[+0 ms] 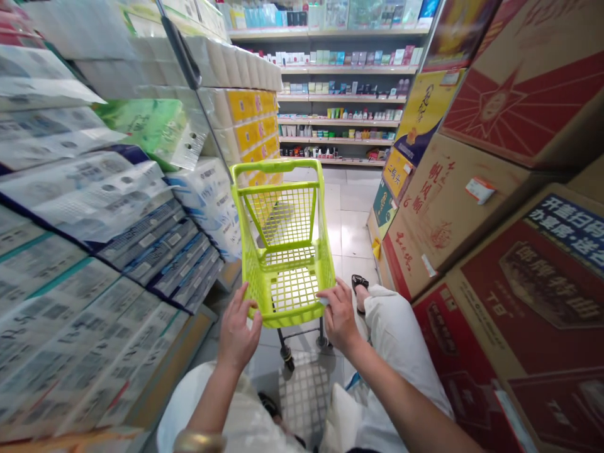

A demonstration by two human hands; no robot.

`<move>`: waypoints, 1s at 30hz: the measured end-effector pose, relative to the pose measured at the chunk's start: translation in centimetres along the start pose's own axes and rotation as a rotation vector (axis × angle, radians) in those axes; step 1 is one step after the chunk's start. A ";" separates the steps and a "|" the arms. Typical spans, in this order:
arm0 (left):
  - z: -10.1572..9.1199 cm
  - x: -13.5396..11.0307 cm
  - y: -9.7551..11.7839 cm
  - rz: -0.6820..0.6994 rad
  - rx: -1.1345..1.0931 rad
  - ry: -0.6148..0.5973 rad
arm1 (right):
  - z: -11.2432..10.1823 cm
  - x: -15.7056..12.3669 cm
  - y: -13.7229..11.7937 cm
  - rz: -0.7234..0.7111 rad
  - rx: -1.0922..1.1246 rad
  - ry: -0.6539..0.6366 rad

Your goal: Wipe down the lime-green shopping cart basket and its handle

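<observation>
On one cart (289, 250), two hands (237, 333) (340, 316)

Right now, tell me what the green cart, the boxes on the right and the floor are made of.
Cart: looks like moulded plastic, lime green, slightly glossy, its walls a one-piece grid. Boxes: cardboard, matt brown with red print and creased edges. Floor: probably glazed tile, pale and shiny, with grout lines.
</observation>
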State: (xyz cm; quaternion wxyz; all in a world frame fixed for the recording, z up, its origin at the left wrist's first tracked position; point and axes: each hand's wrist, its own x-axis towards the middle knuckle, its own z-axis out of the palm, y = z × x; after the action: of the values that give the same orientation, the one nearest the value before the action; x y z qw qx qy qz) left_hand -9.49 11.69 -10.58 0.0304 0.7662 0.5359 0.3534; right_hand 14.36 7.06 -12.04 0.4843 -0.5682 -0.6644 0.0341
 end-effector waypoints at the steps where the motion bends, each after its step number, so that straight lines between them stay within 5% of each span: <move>1: -0.2 -0.1 0.6 0.008 0.042 0.046 | -0.1 -0.4 -0.4 -0.003 0.015 0.001; 5: -0.3 -0.5 4.8 0.082 0.089 0.124 | -0.9 -1.9 -1.5 0.014 0.131 0.088; 9: 1.1 -0.6 9.4 0.217 0.001 -0.076 | -0.9 -3.0 -2.2 0.257 0.230 0.316; 12: 2.0 -0.6 11.2 0.182 0.098 -0.290 | 0.6 -3.5 -2.7 0.330 0.270 0.304; 17: 1.3 -1.3 11.9 0.040 0.331 -0.520 | 3.0 -1.0 -2.4 0.264 0.299 0.290; 22: 0.2 -1.7 12.3 0.017 0.338 -0.630 | 2.5 3.7 -1.1 0.468 0.364 0.235; 30: -0.3 -2.5 12.0 0.135 0.321 -0.666 | 2.6 -2.6 -3.9 0.514 0.448 0.182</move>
State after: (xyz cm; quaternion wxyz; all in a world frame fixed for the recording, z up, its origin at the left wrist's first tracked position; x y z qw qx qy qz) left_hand -0.53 4.36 -6.52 0.0590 0.8677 0.4935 -0.0027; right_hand 9.47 4.97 -12.61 0.6298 -0.5973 -0.4298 0.2488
